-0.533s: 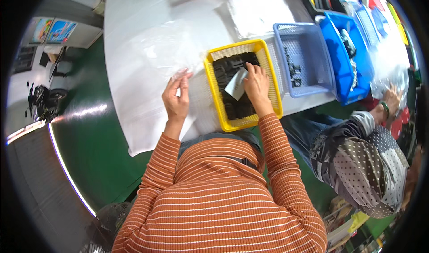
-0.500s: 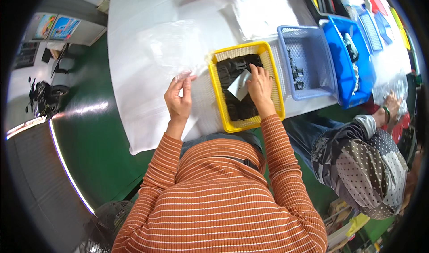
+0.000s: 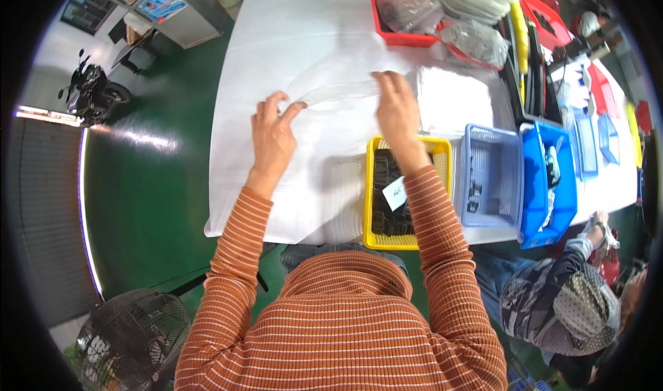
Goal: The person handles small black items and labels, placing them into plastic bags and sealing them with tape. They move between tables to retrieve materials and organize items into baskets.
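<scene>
Both hands, left hand (image 3: pixel 273 139), right hand (image 3: pixel 397 111), seemingly pinching clear plastic bag (image 3: pixel 338 93) (white table (image 3: pixel 276 39))

The worktop (image 3: pixel 276 184) is covered in white. A clear, glossy plastic bag (image 3: pixel 338 91) is seen on it. Black pieces are held in a yellow basket (image 3: pixel 370 204) with a white slip (image 3: pixel 395 193). Beside it, a pale lilac-blue basket (image 3: pixel 490 177), a bright blue bin (image 3: pixel 535 184) and a red tray (image 3: pixel 400 39) are seen. Orange sleeves (image 3: pixel 442 225) are striped in white. The floor (image 3: pixel 152 184) is painted green.
</scene>
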A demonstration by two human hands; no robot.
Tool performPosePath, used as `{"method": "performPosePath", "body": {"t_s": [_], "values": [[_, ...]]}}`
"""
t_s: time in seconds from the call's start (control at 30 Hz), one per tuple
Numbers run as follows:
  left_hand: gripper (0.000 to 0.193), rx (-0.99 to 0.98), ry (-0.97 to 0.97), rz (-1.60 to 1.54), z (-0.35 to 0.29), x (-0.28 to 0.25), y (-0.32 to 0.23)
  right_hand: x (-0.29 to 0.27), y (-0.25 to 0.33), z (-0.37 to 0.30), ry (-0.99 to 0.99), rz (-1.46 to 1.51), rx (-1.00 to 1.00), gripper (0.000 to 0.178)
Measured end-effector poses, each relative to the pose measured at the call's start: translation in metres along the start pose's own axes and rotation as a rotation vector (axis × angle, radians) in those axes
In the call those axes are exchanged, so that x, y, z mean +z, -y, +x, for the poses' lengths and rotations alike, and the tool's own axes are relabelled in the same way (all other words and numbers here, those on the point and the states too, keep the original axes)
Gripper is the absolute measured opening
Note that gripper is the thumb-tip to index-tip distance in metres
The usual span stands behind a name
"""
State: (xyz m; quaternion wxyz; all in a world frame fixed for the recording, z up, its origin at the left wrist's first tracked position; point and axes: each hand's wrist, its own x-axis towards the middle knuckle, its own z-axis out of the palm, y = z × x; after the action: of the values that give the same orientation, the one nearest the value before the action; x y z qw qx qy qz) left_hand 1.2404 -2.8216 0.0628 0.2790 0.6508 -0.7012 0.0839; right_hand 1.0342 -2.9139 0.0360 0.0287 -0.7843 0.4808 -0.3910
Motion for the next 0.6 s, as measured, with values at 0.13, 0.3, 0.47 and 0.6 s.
{"method": "performPosePath", "body": {"t_s": [0.13,0.3,0.47,0.6], "values": [[0.044,0.012,-0.003,0.263,-0.009,0.012,0.053,-0.003,-0.008,0.004,0.086,-0.027,-0.003,0.042],[0.055,-0.359,0.126,0.120,-0.009,0.026,0.052,-0.020,-0.004,-0.014,0.007,-0.141,0.054,0.046],[0.041,-0.164,-0.047,-0.133,-0.043,0.067,0.107,0.010,0.057,-0.092,0.803,0.242,-0.075,0.036],[0.018,-0.227,0.062,-0.341,-0.089,0.070,0.143,-0.003,0.053,-0.033,0.957,0.397,0.388,0.021]]}}
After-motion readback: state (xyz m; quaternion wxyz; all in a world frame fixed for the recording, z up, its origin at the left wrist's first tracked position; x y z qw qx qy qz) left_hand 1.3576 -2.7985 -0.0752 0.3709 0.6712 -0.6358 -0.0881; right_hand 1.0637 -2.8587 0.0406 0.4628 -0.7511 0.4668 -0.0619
